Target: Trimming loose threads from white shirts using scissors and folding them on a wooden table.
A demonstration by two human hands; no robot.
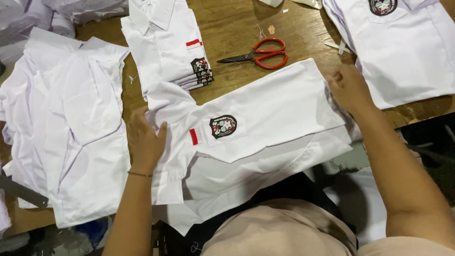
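Note:
A white shirt (265,118) with a round dark badge and a small red stripe lies half folded on the wooden table in front of me. My left hand (144,140) presses flat on its left part, near the collar end, fingers spread. At the shirt's right edge my right hand (348,87) pinches the folded fabric.
A stack of folded white shirts (166,47) sits behind the left hand. Red-handled scissors (263,53) lie on the table (227,23) beyond the shirt. More white shirts lie at the left (71,128) and at the top right (403,52).

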